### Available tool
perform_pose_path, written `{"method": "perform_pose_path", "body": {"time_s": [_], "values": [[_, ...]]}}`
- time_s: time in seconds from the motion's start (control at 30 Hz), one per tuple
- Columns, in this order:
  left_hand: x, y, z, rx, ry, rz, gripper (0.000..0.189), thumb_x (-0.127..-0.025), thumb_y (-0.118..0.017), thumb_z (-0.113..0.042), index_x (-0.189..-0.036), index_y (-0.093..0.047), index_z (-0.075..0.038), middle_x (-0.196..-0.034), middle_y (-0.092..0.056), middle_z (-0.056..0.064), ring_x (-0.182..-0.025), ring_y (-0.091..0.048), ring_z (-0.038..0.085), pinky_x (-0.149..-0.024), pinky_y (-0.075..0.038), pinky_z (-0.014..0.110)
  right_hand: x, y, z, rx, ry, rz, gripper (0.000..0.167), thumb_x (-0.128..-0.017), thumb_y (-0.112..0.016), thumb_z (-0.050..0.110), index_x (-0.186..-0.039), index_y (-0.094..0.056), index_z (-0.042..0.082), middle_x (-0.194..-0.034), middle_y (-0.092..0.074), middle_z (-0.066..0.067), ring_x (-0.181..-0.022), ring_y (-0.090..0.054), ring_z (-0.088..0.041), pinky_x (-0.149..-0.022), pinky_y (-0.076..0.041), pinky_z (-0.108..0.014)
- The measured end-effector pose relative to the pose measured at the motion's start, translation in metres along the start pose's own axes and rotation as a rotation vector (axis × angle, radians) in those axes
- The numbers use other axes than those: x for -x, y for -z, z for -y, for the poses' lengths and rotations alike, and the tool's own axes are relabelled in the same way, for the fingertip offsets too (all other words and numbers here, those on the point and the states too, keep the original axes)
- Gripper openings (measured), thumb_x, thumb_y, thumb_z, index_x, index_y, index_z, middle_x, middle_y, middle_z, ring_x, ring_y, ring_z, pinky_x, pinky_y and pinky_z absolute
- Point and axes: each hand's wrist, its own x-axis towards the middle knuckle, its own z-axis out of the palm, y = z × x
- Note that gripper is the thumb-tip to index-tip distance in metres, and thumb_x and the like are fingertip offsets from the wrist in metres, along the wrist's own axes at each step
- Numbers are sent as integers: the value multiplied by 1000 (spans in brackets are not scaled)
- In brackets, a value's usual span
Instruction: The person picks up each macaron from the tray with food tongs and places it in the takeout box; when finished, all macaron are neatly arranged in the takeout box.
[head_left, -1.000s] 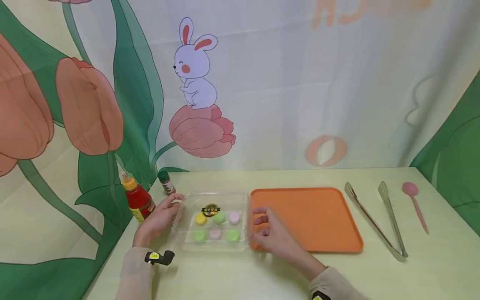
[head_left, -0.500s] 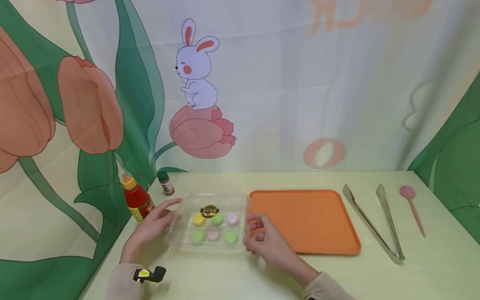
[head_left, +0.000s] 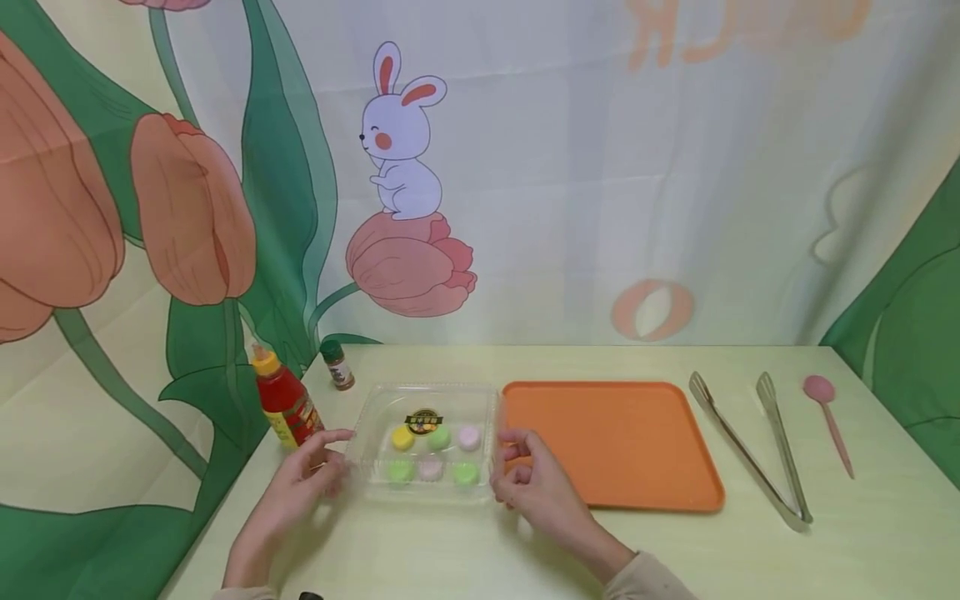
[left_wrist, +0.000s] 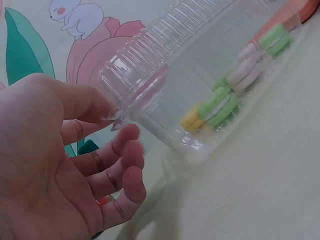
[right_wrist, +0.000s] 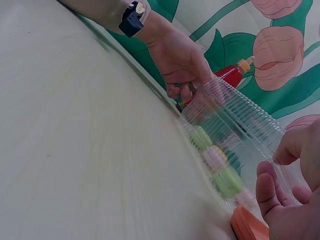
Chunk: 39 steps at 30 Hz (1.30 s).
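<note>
A clear plastic clamshell box (head_left: pixel 465 406) with a closed lid stands on the table in the head view. Inside lie several macarons (head_left: pixel 467 473) in yellow, green and pale pink, and a dark round label (head_left: pixel 423 421) marks the lid. At the box's front left corner, my left hand (head_left: pixel 306 479) pinches the rim tab between thumb and index finger, its other fingers loosely bent below, as the left wrist view shows. My right hand (head_left: pixel 543 492) holds the right rim, thumb on top and fingers curled beneath; the right wrist view (right_wrist: pixel 295 175) partly cuts this hand off.
An orange tray (head_left: pixel 611 450) lies right beside the box, behind my right hand. Metal tongs (head_left: pixel 750 454) and a pink spoon (head_left: pixel 828 421) lie farther right. A red sauce bottle (head_left: pixel 288 400) and a small green-capped jar (head_left: pixel 338 367) stand at the left. A printed curtain hangs behind.
My left hand has moved from the box's back left side toward me to its front left corner. My right hand has closed in on the right rim. The box stays about where it was.
</note>
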Motion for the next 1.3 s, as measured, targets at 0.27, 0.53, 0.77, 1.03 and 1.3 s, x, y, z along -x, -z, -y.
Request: {"method": "perform_pose_path", "body": {"time_s": [0.27, 0.53, 0.77, 1.03, 1.3], "values": [[4, -2, 5, 71, 19, 43, 54, -113, -63, -12, -164, -48, -16, -93, -61, 11, -79, -60, 23, -78, -52, 31, 1, -2, -7, 30, 31, -14, 60, -96, -75, 0, -151, -53, 4, -131, -54, -16, -73, -68, -18, -61, -56, -23], [5, 1, 9, 119, 20, 94, 58, -114, -64, -17, -167, -41, -15, -90, -57, 7, -78, -57, 21, -77, -51, 30, 2, -3, -10, 56, 35, -9, 62, -95, -71, -2, -154, -52, 3, -131, -56, -17, -76, -70, -18, -63, -57, -21], [6, 2, 9, 144, -11, 111, 60, -114, -66, -15, -168, -41, -12, -90, -56, 5, -81, -57, 18, -78, -52, 28, 2, -5, -7, 17, 20, -11, 60, -98, -70, -2, -155, -52, 1, -130, -55, -17, -76, -69, -18, -63, -55, -20], [7, 3, 10, 170, -29, 114, 60, -114, -65, -12, -168, -41, -10, -91, -59, 3, -80, -58, 17, -77, -52, 28, 4, -9, 0, -27, 13, -32, 61, -95, -70, -6, -153, -52, -2, -128, -55, -16, -75, -68, -21, -61, -54, -22], [4, 0, 10, 174, -25, 89, 58, -113, -64, -10, -167, -43, -8, -90, -58, 3, -80, -57, 18, -78, -50, 28, 3, -9, 3, -7, 9, -35, 60, -94, -71, -6, -151, -53, -2, -128, -55, -16, -74, -68, -21, -60, -54, -22]]}}
